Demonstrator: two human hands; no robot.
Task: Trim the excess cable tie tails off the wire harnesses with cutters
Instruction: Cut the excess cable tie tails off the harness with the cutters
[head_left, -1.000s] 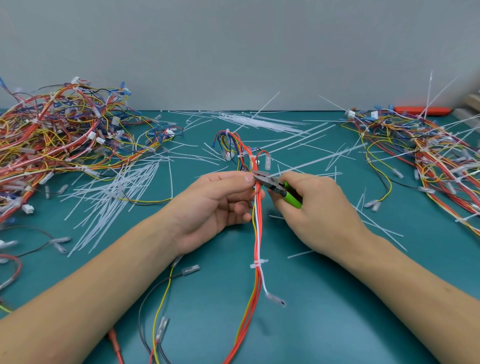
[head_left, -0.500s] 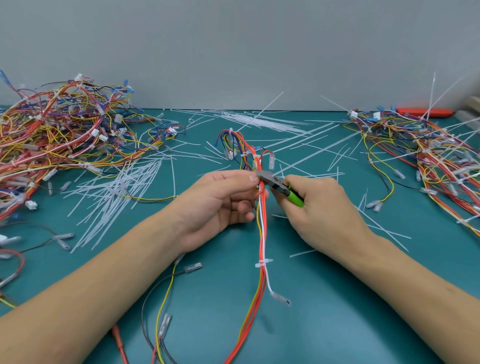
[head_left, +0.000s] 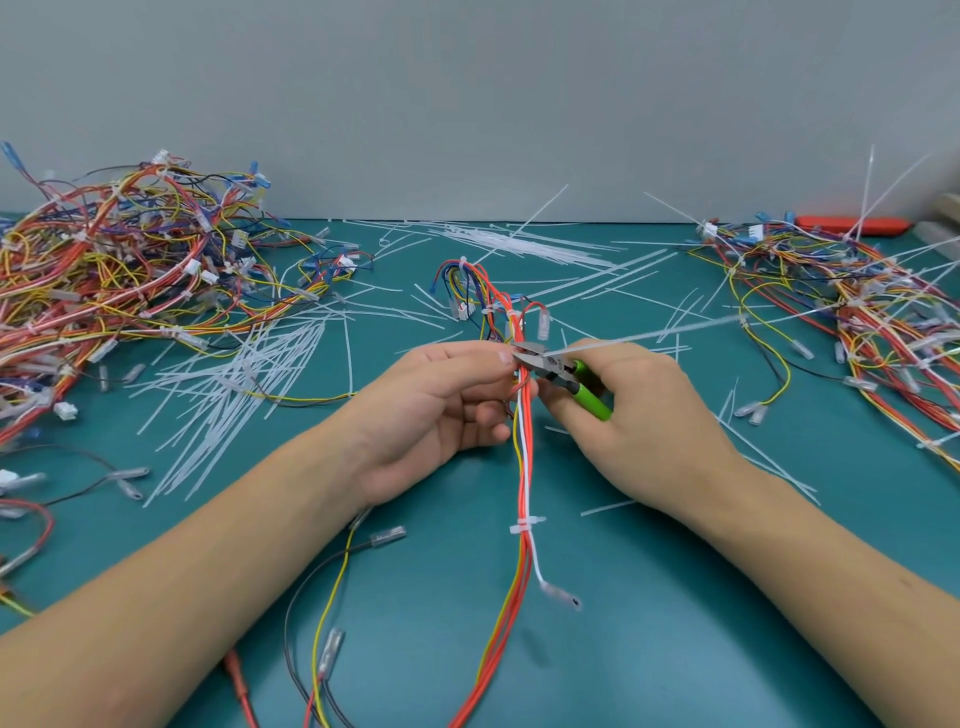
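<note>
Cutters at a tie tail on a harness held over the teal table (head_left: 649, 649).

A tangled harness pile (head_left: 130, 291) lies far left, with cut tails (head_left: 249, 384) beside it. The left hand (head_left: 436, 410) pinches the red, orange, yellow and white wire harness (head_left: 524, 467) at centre. The right hand (head_left: 639, 415) grips green-handled cutters (head_left: 566, 379), their tips at a long white tie tail (head_left: 675, 332) slanting right toward another pile (head_left: 857, 312).
</note>
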